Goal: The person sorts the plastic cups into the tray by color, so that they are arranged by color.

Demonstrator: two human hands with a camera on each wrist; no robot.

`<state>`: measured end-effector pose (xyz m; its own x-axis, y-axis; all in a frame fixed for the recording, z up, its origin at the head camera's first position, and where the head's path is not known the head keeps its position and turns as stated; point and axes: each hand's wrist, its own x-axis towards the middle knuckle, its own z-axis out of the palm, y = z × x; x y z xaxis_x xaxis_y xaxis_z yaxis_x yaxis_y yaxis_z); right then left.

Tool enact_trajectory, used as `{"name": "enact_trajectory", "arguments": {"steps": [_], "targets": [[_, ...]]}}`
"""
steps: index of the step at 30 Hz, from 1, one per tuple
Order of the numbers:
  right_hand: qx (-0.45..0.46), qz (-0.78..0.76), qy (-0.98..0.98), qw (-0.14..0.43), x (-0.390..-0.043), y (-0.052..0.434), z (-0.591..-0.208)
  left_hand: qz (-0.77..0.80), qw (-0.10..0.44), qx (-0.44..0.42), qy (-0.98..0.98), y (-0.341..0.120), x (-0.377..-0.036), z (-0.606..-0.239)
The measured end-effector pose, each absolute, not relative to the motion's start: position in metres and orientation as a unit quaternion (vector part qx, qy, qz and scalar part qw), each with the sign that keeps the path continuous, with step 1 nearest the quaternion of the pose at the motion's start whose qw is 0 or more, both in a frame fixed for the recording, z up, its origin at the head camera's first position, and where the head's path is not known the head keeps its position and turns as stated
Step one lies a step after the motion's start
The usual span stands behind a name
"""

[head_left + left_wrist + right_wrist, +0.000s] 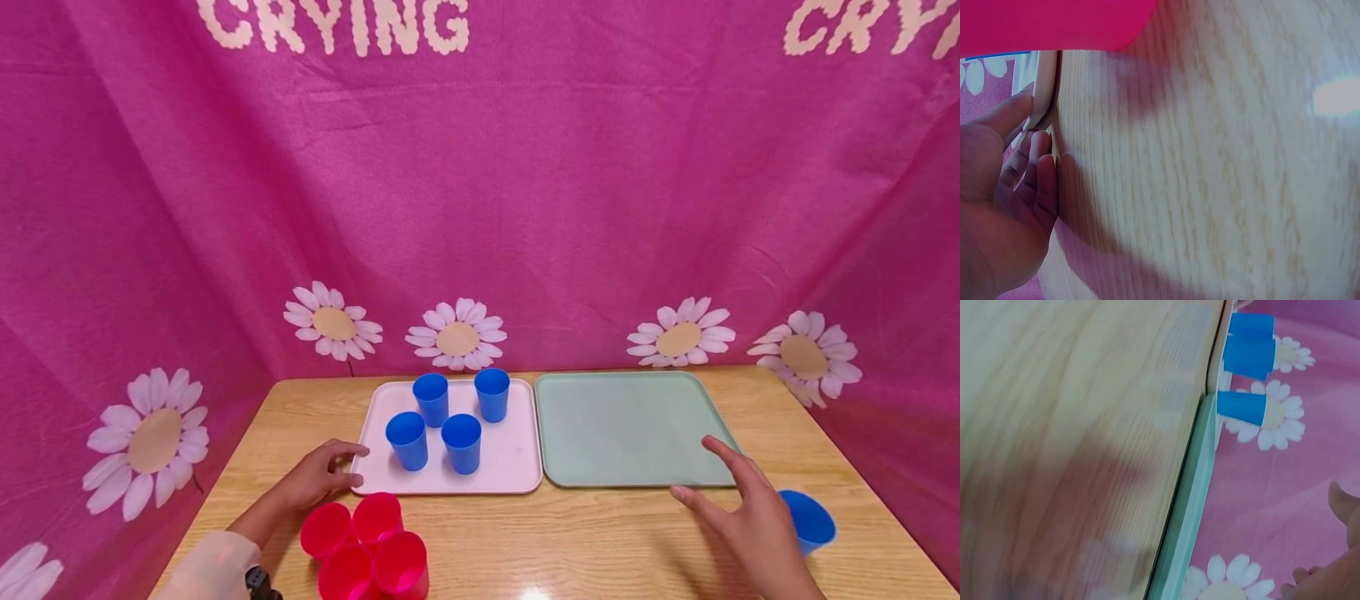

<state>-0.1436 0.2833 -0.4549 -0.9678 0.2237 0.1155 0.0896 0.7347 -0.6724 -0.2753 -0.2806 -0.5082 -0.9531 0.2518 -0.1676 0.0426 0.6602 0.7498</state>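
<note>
Pink tray [517, 467] lies flat on the wooden table [600, 542], on the left half, and its right edge is just beside the left edge of the green tray [630, 429]. Four blue cups [461, 443] stand upright on the pink tray, open side up, close to each other in the back and left part of it. The left hand [322, 477] is at the left near corner of the pink tray; in the left wrist view the thumb lies on the rim and the curled fingers [1038, 169] are against the edge from the side, so the hand pinches the tray rim there. Near this hand, at the front edge of the table, four red cups [367, 546] stand upright in a tight group, touching one another. The right hand [750, 517] is above the table in front of the near right corner of the green tray, with its fingers spread and rather straight, and it holds nothing; I cannot tell if the fingertips touch the tray. Just right of this hand one more blue cup [810, 521] is on the table, tilted, partly hidden by the hand. Behind the table hangs a pink cloth with white daisies [457, 335].
</note>
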Motion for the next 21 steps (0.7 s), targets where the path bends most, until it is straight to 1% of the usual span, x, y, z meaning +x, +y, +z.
{"name": "enact_trajectory", "arguments": {"steps": [4,7,13,18,21], "targets": [[-0.084,0.341,-0.926,0.138,-0.137,0.301,-0.456,0.409,0.131,0.078,0.900,-0.281,-0.275,-0.508],[-0.096,0.334,-0.926,0.148,-0.134,0.314,-0.456,0.412,0.133,0.078,0.898,-0.280,-0.274,-0.508],[-0.177,0.320,-0.927,0.080,-0.133,0.338,-0.454,0.409,0.130,0.077,0.900,-0.279,-0.274,-0.507],[-0.222,0.314,-0.921,0.061,-0.132,0.350,-0.456,0.408,0.130,0.081,0.900,-0.279,-0.274,-0.506],[-0.232,0.314,-0.919,0.046,-0.132,0.356,-0.460,0.408,0.132,0.084,0.899,-0.280,-0.275,-0.508]]}}
